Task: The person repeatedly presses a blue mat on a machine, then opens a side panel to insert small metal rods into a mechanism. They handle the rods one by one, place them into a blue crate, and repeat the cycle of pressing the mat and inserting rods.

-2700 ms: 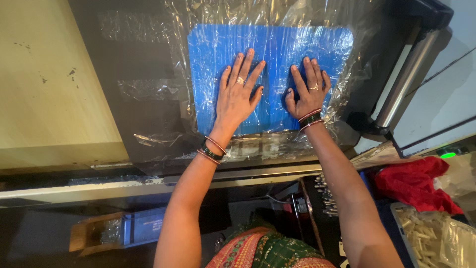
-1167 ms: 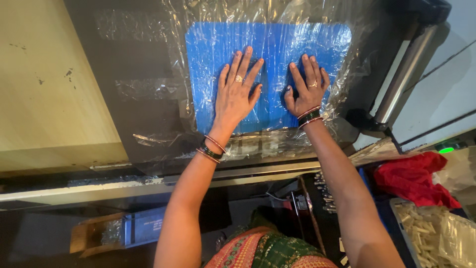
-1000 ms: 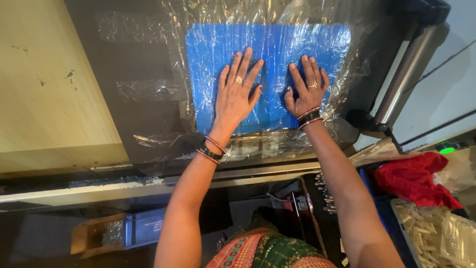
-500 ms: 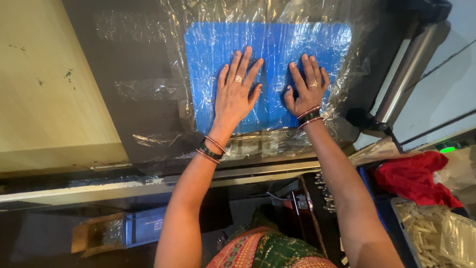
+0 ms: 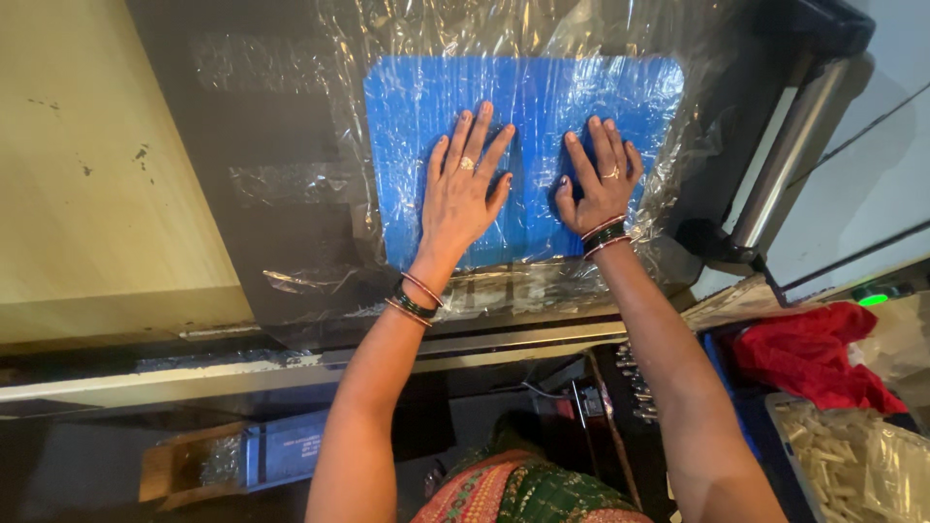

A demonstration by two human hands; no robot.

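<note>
A flat blue rectangular sheet (image 5: 542, 107) lies on a dark work surface (image 5: 262, 126), covered by crinkled clear plastic film (image 5: 407, 39). My left hand (image 5: 463, 194) rests flat on the film over the blue sheet, fingers spread. Beside it, my right hand (image 5: 601, 179) also presses flat on the film with fingers apart. Neither hand grips anything. Both wrists wear bangles, and each hand has a ring.
A metal roller bar (image 5: 790, 160) stands at the right of the surface. A beige panel (image 5: 87, 174) lies to the left. At lower right are a red cloth (image 5: 809, 353) and a tray of pale small pieces (image 5: 843, 465). A cardboard box (image 5: 232, 460) sits below.
</note>
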